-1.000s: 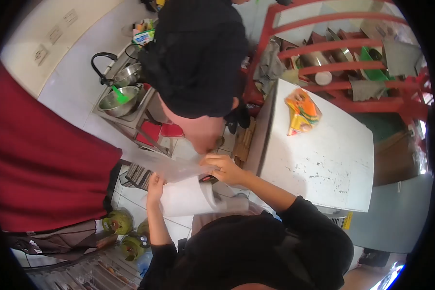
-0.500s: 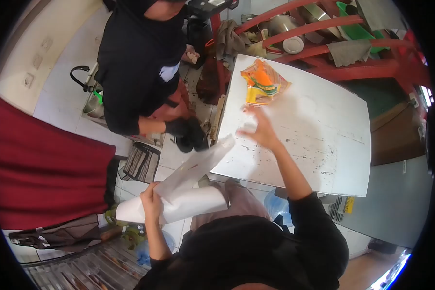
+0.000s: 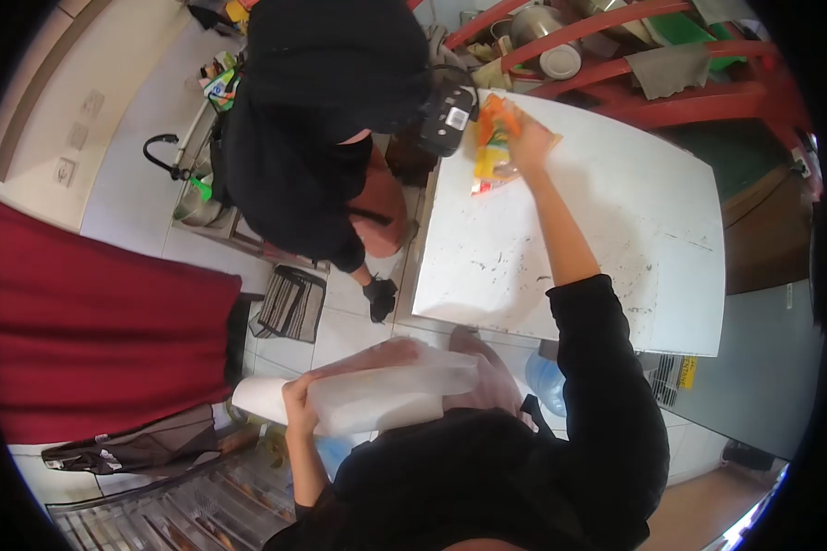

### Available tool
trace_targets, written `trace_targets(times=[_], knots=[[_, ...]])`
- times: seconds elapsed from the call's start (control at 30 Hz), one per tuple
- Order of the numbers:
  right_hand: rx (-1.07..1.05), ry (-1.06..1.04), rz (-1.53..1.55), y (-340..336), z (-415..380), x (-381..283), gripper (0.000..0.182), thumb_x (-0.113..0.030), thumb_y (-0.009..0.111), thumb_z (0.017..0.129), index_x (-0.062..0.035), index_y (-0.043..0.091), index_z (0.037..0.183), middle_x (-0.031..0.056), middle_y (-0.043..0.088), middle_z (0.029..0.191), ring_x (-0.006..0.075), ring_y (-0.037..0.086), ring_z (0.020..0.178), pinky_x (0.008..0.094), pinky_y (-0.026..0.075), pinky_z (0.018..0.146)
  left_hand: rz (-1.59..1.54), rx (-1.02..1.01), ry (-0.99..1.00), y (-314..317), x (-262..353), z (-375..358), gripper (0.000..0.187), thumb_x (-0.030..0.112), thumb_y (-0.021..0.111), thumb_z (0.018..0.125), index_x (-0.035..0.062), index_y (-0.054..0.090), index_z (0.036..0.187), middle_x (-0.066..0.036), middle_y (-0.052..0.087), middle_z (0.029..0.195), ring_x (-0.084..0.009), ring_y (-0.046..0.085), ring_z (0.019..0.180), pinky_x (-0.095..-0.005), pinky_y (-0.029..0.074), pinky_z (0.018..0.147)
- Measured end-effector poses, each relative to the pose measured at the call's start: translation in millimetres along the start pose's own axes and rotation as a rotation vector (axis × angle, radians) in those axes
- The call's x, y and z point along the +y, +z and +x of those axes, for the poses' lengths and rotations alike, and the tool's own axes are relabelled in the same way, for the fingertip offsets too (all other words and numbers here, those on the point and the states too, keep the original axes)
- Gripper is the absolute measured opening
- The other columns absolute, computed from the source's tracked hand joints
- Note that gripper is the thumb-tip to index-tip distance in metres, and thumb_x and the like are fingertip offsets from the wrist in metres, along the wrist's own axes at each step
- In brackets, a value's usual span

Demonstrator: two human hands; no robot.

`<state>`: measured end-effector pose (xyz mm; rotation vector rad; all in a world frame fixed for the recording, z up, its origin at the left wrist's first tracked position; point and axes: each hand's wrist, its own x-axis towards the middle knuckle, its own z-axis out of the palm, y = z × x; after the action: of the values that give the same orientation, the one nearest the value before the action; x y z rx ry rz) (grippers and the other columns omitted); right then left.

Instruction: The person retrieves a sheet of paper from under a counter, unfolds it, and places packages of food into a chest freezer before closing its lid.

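Observation:
My left hand (image 3: 300, 404) is wrapped around a thick white roll (image 3: 262, 397) of paper or plastic sheeting, held in front of my waist. A thin, see-through loose sheet (image 3: 386, 378) hangs off the roll toward the right. My right hand (image 3: 529, 145) reaches across the white table (image 3: 570, 248) and grips an orange and yellow plastic packet (image 3: 493, 151) near the far left corner. The hand covers part of the packet, and its fingertips are blurred.
A co-worker in black (image 3: 322, 129) bends down left of the table, a black-gloved hand (image 3: 380, 298) near the floor. Behind the table, a red rack (image 3: 671, 108) holds metal pots (image 3: 535, 39). A red curtain (image 3: 101, 331) hangs left. A water bottle (image 3: 547, 379) stands under the table's front edge.
My right hand has moved forward from the near part of the table onto the packet. The loose sheet has dropped lower over the roll. The co-worker has bent down.

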<state>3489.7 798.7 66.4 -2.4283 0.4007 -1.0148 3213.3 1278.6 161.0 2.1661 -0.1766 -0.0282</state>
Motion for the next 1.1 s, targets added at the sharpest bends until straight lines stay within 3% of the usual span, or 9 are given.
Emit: trace_targets(times=[0.1,0.23,0.3,0.53,0.67,0.77,0.83,0.97,1.1], knots=[[0.048,0.205,0.077,-8.8,-16.9,9.9,0.025,-0.027,0.058,0.078,-0.0058,0.057,0.092,0.0187,0.059,0.084,0.0349,0.056,0.080,0.0421,0.043,0.066,-0.022,-0.020,0.018,3.0,-7.6,-13.6,0.013,0.001,0.050,0.073,-0.0011,0.060,0.080,-0.012,0.063,0.069,-0.0175,0.061,0.060,-0.0251,0.046,0.057],[0.212,0.456,0.234,-42.3,-54.7,12.0,0.022,-0.021,0.056,0.082,-0.0018,0.057,0.093,0.0148,0.061,0.084,0.0280,0.057,0.077,0.0341,0.044,0.072,-0.029,-0.082,-0.001,-0.5,-26.0,-28.9,0.014,0.002,0.049,0.074,0.0003,0.061,0.080,-0.014,0.061,0.068,-0.0212,0.060,0.057,-0.0262,0.045,0.055],[0.468,0.483,0.791,-43.6,-72.9,30.8,0.017,-0.015,0.052,0.085,0.0001,0.056,0.091,0.0095,0.060,0.084,0.0208,0.056,0.076,0.0301,0.044,0.070,-0.035,-0.083,-0.015,-3.5,-33.0,-36.5,0.015,0.001,0.048,0.074,0.0003,0.062,0.080,-0.014,0.061,0.068,-0.0214,0.060,0.057,-0.0266,0.045,0.054],[0.508,0.549,1.012,-157.7,-145.7,36.6,0.014,-0.009,0.043,0.089,0.0013,0.052,0.089,0.0079,0.059,0.086,0.0146,0.055,0.078,0.0269,0.045,0.070,-0.032,-0.065,-0.052,-15.3,-62.8,-63.6,0.018,-0.003,0.045,0.072,-0.0005,0.061,0.081,-0.015,0.061,0.068,-0.0219,0.059,0.055,-0.0264,0.045,0.054],[0.159,0.587,0.634,-209.9,-182.4,61.2,0.021,-0.011,0.050,0.084,-0.0025,0.046,0.103,0.0086,0.057,0.086,0.0149,0.054,0.079,0.0268,0.045,0.071,-0.064,-0.081,-0.024,-21.5,-72.3,-68.7,0.018,-0.002,0.045,0.072,-0.0013,0.061,0.081,-0.015,0.062,0.070,-0.0212,0.060,0.057,-0.0258,0.045,0.055],[-0.006,0.327,0.425,-234.3,-188.1,0.1,0.042,-0.011,0.059,0.075,-0.0067,0.042,0.113,0.0099,0.055,0.093,0.0189,0.054,0.083,0.0298,0.045,0.073,-0.104,-0.103,-0.026,-23.4,-90.9,-73.4,0.019,-0.003,0.044,0.072,-0.0017,0.060,0.081,-0.015,0.063,0.072,-0.0204,0.061,0.058,-0.0253,0.045,0.056],[-0.183,0.026,0.011,-240.1,-190.6,-41.6,0.054,-0.012,0.066,0.068,-0.0088,0.040,0.116,0.0097,0.052,0.098,0.0239,0.052,0.091,0.0387,0.040,0.084,-0.112,-0.109,-0.001,-24.8,-98.8,-75.4,0.019,-0.003,0.044,0.072,-0.0020,0.060,0.081,-0.016,0.063,0.073,-0.0202,0.061,0.059,-0.0251,0.045,0.057],[-0.150,-0.231,-0.574,-209.7,-230.4,-52.3,0.043,-0.013,0.067,0.065,-0.0078,0.049,0.103,0.0100,0.052,0.091,0.0268,0.048,0.094,0.0469,0.028,0.094,-0.156,-0.115,0.042,-26.3,-111.5,-77.1,0.019,-0.003,0.043,0.071,-0.0023,0.060,0.081,-0.016,0.063,0.072,-0.0201,0.061,0.059,-0.0251,0.045,0.058],[-0.034,-0.204,-0.403,-189.2,-232.2,3.8,0.019,-0.012,0.064,0.065,-0.0056,0.054,0.080,0.0118,0.052,0.081,0.0267,0.048,0.089,0.0454,0.031,0.091,-0.175,-0.096,0.047,-26.2,-116.1,-79.3,0.020,-0.002,0.042,0.071,-0.0024,0.059,0.081,-0.015,0.062,0.071,-0.0197,0.061,0.060,-0.0250,0.045,0.058]])
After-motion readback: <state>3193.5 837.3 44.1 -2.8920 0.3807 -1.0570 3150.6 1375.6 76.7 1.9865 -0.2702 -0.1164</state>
